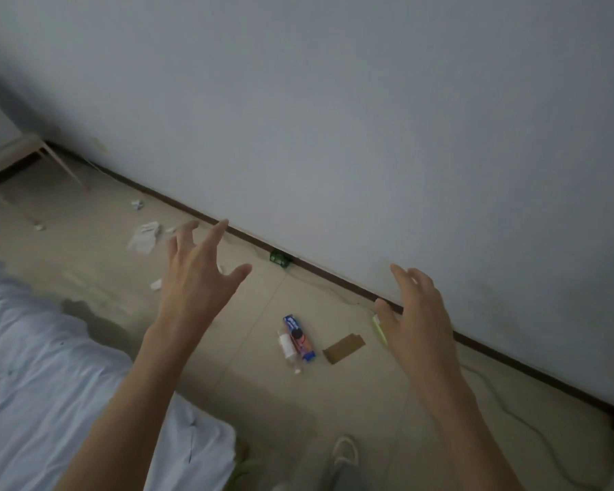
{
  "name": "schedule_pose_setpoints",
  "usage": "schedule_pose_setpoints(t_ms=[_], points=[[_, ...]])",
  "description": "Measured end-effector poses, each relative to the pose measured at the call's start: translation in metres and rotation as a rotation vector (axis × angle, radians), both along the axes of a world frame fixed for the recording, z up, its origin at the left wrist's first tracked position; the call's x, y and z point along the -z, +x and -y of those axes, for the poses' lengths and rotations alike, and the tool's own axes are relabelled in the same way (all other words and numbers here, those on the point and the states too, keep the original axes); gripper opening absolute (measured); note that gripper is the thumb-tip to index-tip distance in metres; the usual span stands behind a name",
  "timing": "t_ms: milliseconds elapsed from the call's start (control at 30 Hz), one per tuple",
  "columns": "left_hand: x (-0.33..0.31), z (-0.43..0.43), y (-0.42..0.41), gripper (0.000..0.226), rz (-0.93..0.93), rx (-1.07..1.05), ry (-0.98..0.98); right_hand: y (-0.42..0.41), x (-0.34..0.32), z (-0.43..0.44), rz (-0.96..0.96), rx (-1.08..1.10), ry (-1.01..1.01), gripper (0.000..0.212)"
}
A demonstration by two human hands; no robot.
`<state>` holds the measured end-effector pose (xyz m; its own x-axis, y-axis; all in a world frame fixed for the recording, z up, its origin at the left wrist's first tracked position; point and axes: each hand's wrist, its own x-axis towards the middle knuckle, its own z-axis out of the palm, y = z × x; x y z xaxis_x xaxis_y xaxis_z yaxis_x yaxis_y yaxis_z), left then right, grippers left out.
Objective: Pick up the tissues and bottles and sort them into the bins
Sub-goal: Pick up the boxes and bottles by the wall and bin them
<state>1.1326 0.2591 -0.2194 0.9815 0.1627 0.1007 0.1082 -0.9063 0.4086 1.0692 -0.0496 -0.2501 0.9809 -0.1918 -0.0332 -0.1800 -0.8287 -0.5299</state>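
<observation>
Bedroom (bed (32, 366), littered floor (263, 402))

A small clear bottle (288, 347) with a white label lies on its side on the floor between the left hand (195, 278) and right hand (415, 313). Crumpled white tissues (144, 236) lie just left of the left hand's fingertips, and a smaller scrap (155, 285) lies beside its palm.

Bare forearms (121, 402), white shoe (346, 451), grey trousers (346, 479)

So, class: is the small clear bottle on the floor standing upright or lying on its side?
Lying on its side: the bottle stretches flat along the floor beside the blue packet.
</observation>
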Motion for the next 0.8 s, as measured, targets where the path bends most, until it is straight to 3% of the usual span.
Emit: schedule_pose_setpoints(t_ms=[133, 267, 500, 800], points=[[0.054, 0.010, 0.066, 0.086, -0.023, 0.002, 0.025, 0.062, 0.052, 0.024, -0.016, 0.022, -0.041, 0.059], [0.147, 0.024, 0.122, 0.087, -0.045, 0.024, 0.029, 0.114, 0.135, 0.033, -0.051, 0.024, -0.087, 0.059], [0.375, 0.055, 0.190, 0.089, -0.174, 0.057, 0.056, 0.189, 0.343, 0.011, -0.114, -0.015, -0.062, 0.062], [0.685, 0.050, 0.158, 0.100, -0.376, 0.001, 0.067, 0.190, 0.647, 0.026, -0.256, -0.270, -0.170, 0.075]])
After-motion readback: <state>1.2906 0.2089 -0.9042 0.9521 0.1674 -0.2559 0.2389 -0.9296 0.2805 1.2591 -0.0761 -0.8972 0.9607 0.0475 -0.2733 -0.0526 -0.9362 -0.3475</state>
